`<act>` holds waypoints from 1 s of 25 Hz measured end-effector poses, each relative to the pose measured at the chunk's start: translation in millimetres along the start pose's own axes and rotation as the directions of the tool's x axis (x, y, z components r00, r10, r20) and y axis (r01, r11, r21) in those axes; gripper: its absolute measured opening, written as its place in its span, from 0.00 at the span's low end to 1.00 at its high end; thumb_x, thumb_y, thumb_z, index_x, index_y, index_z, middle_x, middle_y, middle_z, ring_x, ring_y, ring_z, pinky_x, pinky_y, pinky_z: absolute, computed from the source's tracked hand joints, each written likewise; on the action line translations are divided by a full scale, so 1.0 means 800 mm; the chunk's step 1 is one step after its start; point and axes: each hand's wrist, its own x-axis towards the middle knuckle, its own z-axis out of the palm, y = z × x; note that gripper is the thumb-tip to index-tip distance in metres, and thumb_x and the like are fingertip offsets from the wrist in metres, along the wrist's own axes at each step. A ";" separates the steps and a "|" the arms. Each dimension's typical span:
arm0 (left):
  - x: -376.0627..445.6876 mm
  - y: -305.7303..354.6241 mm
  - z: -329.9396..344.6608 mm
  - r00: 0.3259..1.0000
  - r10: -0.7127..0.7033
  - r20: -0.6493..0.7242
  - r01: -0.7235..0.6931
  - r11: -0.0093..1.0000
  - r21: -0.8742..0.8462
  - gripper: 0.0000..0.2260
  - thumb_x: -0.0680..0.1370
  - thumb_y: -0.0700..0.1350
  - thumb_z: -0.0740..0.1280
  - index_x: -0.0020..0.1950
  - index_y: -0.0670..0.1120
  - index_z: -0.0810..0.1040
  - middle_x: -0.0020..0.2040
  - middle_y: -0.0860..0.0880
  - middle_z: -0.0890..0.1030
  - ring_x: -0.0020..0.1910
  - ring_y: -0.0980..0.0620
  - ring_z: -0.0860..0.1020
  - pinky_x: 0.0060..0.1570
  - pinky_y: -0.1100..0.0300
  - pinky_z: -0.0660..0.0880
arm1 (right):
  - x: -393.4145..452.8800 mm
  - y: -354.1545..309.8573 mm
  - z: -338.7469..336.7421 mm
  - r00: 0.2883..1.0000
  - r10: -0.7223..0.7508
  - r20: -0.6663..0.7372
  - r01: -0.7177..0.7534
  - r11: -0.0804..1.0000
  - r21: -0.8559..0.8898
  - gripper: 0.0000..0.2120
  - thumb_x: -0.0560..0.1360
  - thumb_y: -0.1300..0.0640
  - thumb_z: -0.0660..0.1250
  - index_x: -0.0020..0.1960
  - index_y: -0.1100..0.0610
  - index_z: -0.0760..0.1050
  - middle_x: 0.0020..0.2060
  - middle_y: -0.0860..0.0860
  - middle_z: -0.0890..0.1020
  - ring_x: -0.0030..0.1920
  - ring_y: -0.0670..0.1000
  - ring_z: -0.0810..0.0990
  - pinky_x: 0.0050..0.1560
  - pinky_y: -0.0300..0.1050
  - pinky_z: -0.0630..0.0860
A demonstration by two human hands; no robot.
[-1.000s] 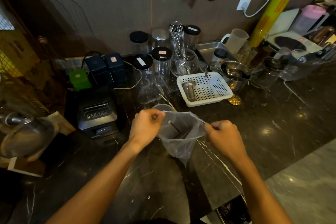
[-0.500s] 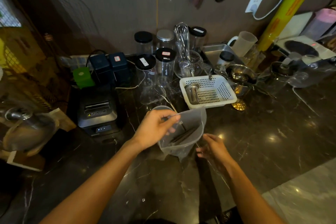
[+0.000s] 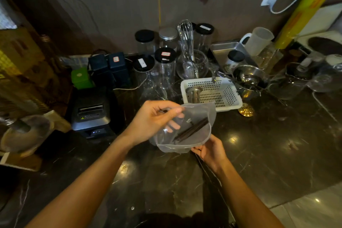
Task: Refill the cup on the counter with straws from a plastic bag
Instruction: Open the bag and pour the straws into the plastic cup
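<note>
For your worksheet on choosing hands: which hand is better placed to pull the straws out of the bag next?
Left, probably. The left hand is at the bag's open mouth, fingers reaching inside toward the straws. The right hand supports the bag from underneath.

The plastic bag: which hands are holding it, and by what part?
Both hands. The left hand pinches the plastic bag at its open rim; the right hand supports its bottom. Dark straws lie inside.

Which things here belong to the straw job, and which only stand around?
Job: plastic bag, dark straws inside it, left hand at its mouth, right hand under it.

Standing around: white basket, whisk, jars, receipt printer, measuring jug.
</note>
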 end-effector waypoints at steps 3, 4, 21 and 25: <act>0.018 0.004 -0.008 0.999 0.045 -0.030 -0.044 0.999 0.019 0.11 0.79 0.45 0.68 0.57 0.42 0.84 0.49 0.42 0.88 0.40 0.42 0.88 0.37 0.52 0.85 | 0.005 -0.007 -0.006 0.999 -0.021 0.043 0.021 1.000 0.004 0.14 0.78 0.56 0.68 0.59 0.62 0.84 0.49 0.60 0.86 0.43 0.54 0.78 0.53 0.53 0.79; 0.024 0.002 -0.014 0.997 0.051 -0.057 -0.050 0.998 0.029 0.11 0.79 0.44 0.68 0.58 0.40 0.84 0.49 0.41 0.88 0.40 0.42 0.88 0.37 0.53 0.85 | 0.006 -0.011 -0.008 0.997 -0.047 0.056 0.048 0.999 -0.023 0.17 0.80 0.55 0.68 0.64 0.63 0.82 0.52 0.61 0.85 0.45 0.55 0.78 0.57 0.54 0.77; 0.014 -0.105 -0.101 0.956 -0.107 -0.273 0.102 0.994 -0.031 0.10 0.80 0.36 0.70 0.56 0.48 0.85 0.50 0.54 0.89 0.52 0.55 0.87 0.54 0.56 0.84 | -0.001 -0.145 0.079 0.780 -0.624 -0.044 0.432 0.588 -0.684 0.08 0.82 0.54 0.70 0.56 0.57 0.84 0.32 0.51 0.79 0.32 0.51 0.75 0.39 0.50 0.77; 0.007 -0.104 -0.101 0.953 -0.109 -0.284 0.080 0.991 -0.110 0.10 0.80 0.35 0.69 0.59 0.46 0.83 0.53 0.51 0.87 0.55 0.53 0.86 0.51 0.58 0.84 | -0.013 -0.163 0.104 0.716 -0.695 0.057 0.515 0.471 -0.716 0.09 0.83 0.54 0.68 0.57 0.58 0.84 0.40 0.56 0.80 0.32 0.47 0.75 0.33 0.45 0.75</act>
